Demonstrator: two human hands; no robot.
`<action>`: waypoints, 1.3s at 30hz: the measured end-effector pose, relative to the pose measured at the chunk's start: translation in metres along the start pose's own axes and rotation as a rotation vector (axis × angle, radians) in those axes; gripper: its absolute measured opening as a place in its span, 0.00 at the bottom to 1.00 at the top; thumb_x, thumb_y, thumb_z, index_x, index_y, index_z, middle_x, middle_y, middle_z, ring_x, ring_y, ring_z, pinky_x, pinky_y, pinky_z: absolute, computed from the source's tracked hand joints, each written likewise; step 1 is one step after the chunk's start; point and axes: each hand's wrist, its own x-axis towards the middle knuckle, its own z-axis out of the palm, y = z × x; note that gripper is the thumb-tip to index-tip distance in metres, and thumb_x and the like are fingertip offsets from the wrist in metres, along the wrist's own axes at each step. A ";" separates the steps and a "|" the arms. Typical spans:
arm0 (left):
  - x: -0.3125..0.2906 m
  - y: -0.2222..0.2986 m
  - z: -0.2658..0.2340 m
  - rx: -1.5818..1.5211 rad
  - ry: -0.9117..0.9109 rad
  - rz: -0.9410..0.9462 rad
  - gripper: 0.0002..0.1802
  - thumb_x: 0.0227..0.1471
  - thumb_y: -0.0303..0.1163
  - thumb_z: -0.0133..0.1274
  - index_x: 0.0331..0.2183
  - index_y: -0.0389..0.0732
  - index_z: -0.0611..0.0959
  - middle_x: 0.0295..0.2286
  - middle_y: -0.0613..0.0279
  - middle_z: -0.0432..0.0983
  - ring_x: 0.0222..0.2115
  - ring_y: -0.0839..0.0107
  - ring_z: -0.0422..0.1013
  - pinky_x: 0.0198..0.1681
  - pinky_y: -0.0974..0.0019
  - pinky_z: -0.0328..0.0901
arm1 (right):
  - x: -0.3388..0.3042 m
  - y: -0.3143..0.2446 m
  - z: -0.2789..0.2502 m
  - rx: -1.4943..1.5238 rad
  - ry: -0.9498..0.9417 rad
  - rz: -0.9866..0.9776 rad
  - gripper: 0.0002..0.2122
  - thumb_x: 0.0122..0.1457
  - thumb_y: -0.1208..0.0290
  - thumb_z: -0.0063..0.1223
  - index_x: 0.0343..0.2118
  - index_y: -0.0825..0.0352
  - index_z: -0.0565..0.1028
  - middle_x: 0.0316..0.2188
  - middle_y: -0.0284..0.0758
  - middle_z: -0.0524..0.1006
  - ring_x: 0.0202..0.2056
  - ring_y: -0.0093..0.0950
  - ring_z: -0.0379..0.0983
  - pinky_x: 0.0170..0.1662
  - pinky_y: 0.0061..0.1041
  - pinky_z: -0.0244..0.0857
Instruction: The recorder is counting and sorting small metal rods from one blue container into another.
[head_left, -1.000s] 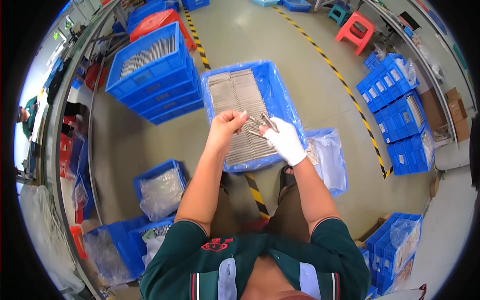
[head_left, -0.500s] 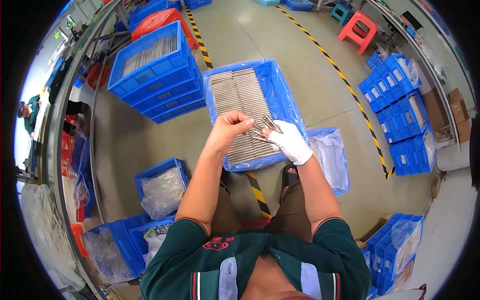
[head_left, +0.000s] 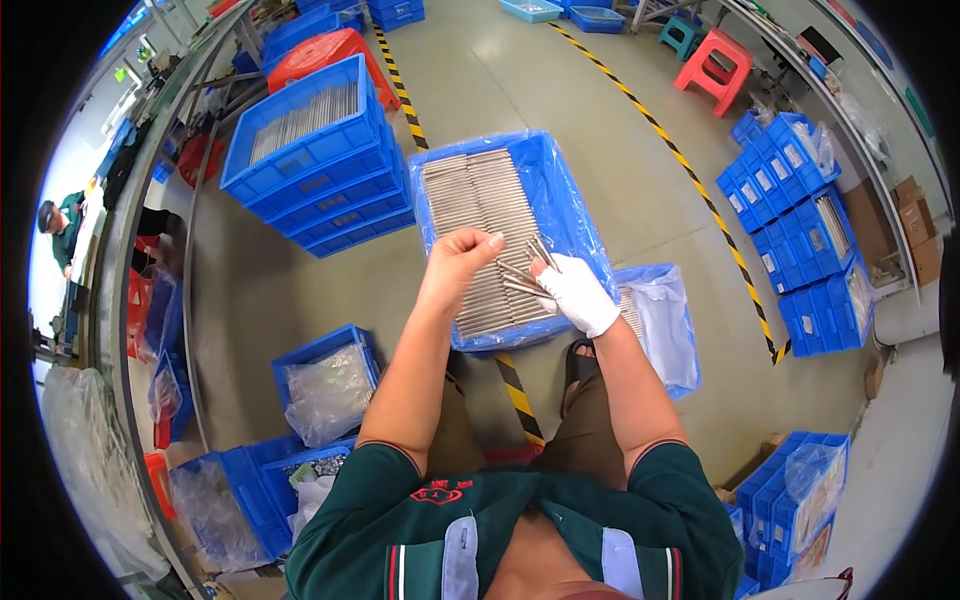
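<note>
My right hand (head_left: 578,295), in a white glove with bare fingertips, is closed around several thin metal rods (head_left: 522,280) that fan out toward the left. My left hand (head_left: 462,262) is bare, with thumb and fingers pinched together just left of those rods. Whether anything small sits in that pinch is hidden. Both hands are over a blue crate (head_left: 580,215) lined with clear blue plastic. Inside it, similar metal rods (head_left: 480,195) lie side by side in two long columns, filling its left part.
A stack of blue crates (head_left: 310,185) stands at the left, its top one holding rods. A second lined crate (head_left: 665,330) is beside my right forearm. Other blue crates (head_left: 800,240) are stacked at the right, near a red stool (head_left: 715,70). A person (head_left: 65,230) sits far left.
My left hand has drawn slightly away from the rods in my right hand. Those rods are now spread wider apart. The view has shifted a little.
</note>
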 end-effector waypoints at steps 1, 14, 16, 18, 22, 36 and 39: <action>-0.001 -0.002 0.002 -0.026 -0.042 -0.029 0.06 0.44 0.29 0.57 0.22 0.37 0.78 0.19 0.71 0.71 0.21 0.84 0.62 0.27 0.79 0.57 | 0.000 0.000 0.001 -0.046 -0.018 0.001 0.11 0.57 0.63 0.46 0.26 0.67 0.69 0.16 0.25 0.65 0.17 0.14 0.56 0.19 0.15 0.49; -0.009 0.005 0.003 0.146 -0.182 -0.037 0.05 0.43 0.25 0.56 0.25 0.34 0.78 0.21 0.67 0.73 0.23 0.82 0.65 0.28 0.78 0.60 | 0.001 0.004 0.005 -0.343 0.067 -0.033 0.14 0.53 0.61 0.48 0.24 0.69 0.72 0.16 0.29 0.67 0.20 0.17 0.61 0.22 0.21 0.55; -0.008 0.003 0.002 0.122 -0.161 -0.029 0.06 0.44 0.27 0.56 0.25 0.34 0.78 0.21 0.67 0.73 0.23 0.82 0.65 0.28 0.78 0.60 | 0.000 0.005 0.006 -0.283 0.030 -0.074 0.14 0.53 0.60 0.48 0.25 0.69 0.72 0.16 0.29 0.67 0.19 0.17 0.60 0.21 0.21 0.55; -0.007 0.000 0.001 0.052 -0.169 -0.060 0.06 0.45 0.27 0.55 0.25 0.34 0.78 0.21 0.67 0.73 0.23 0.82 0.65 0.28 0.78 0.59 | 0.001 0.003 0.004 -0.222 0.023 -0.045 0.14 0.54 0.60 0.48 0.25 0.69 0.72 0.15 0.29 0.67 0.18 0.17 0.59 0.20 0.20 0.54; -0.005 -0.006 0.002 0.003 -0.163 -0.046 0.05 0.46 0.27 0.54 0.25 0.35 0.78 0.21 0.68 0.73 0.23 0.82 0.65 0.28 0.78 0.60 | 0.001 -0.001 0.000 -0.311 -0.056 -0.033 0.14 0.54 0.59 0.48 0.26 0.67 0.73 0.14 0.27 0.66 0.16 0.17 0.58 0.18 0.20 0.52; -0.002 -0.011 0.004 -0.126 -0.209 -0.266 0.05 0.48 0.29 0.52 0.25 0.38 0.75 0.22 0.63 0.74 0.23 0.75 0.69 0.29 0.75 0.62 | -0.006 -0.001 -0.003 -0.384 -0.021 -0.048 0.15 0.53 0.58 0.49 0.24 0.68 0.73 0.15 0.27 0.67 0.18 0.17 0.60 0.20 0.21 0.54; -0.001 -0.017 0.002 0.081 -0.224 -0.064 0.05 0.48 0.29 0.52 0.26 0.38 0.75 0.22 0.63 0.74 0.22 0.77 0.68 0.29 0.74 0.62 | -0.005 0.002 -0.003 -0.315 -0.029 -0.069 0.16 0.53 0.57 0.49 0.24 0.68 0.73 0.15 0.27 0.67 0.17 0.17 0.60 0.19 0.20 0.54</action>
